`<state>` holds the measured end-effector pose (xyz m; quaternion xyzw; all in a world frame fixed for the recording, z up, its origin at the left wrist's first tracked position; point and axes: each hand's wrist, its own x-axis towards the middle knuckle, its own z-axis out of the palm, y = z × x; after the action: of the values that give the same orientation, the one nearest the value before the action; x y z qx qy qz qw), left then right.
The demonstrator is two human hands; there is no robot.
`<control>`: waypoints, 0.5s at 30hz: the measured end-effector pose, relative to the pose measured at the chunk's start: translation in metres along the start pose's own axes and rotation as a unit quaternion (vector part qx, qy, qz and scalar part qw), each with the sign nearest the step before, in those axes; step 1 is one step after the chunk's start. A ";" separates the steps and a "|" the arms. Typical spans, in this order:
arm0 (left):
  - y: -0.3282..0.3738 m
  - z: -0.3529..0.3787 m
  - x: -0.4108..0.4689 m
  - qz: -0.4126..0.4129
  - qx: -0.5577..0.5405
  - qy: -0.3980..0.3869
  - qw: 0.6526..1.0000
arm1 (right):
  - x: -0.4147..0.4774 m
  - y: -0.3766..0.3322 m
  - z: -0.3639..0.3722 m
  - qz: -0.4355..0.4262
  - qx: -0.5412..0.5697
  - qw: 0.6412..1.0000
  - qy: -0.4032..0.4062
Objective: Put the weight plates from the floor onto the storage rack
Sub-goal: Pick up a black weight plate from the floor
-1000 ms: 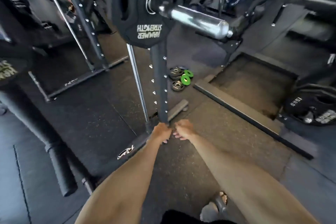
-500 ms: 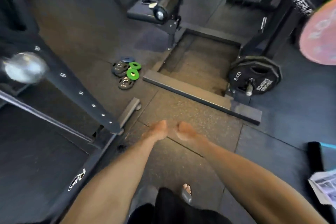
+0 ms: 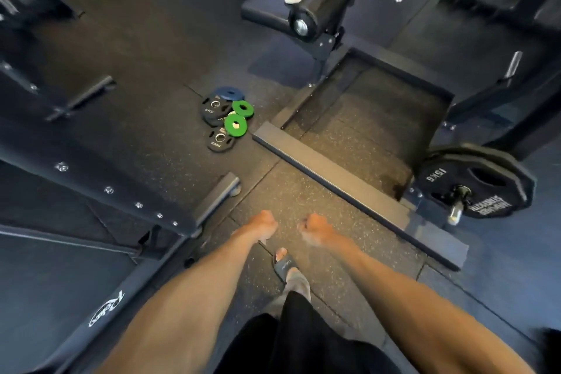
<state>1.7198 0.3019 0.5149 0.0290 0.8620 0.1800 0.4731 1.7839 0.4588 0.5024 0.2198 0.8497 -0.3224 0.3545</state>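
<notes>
Left grip [image 3: 263,226], right grip [image 3: 315,226]: both fisted, fingers curled together, holding nothing, side by side, apart, above rubber floor [image 3: 303,191]. Small weight plates [image 3: 214,109] heaped on floor well ahead of hands: green plate [image 3: 236,125], blue plate [image 3: 230,93], black ones. 15KG plate [image 3: 473,182] on peg at right. Rack upright [image 3: 100,182] at left.

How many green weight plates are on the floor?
2. One green plate lies just in front of the blue plate; the other green plate sits closer to the camera, overlapping black plates. Others may be hidden underneath.
</notes>
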 end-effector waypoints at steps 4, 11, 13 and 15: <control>0.027 -0.055 0.038 -0.012 -0.081 0.028 0.996 | 0.044 -0.050 -0.059 -0.033 -0.009 0.999 -0.012; 0.041 -0.148 0.110 -0.067 -0.222 0.054 0.971 | 0.144 -0.135 -0.119 -0.058 -0.016 0.996 -0.065; 0.043 -0.176 0.132 -0.082 -0.234 0.058 0.967 | 0.210 -0.144 -0.121 -0.061 -0.030 0.995 -0.070; 0.047 -0.207 0.153 -0.093 -0.245 0.065 0.963 | 0.263 -0.164 -0.131 -0.074 -0.037 0.993 -0.085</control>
<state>1.4591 0.3210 0.5089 -0.1796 0.8192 0.3428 0.4232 1.4534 0.4752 0.4413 0.1150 0.8419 -0.3334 0.4084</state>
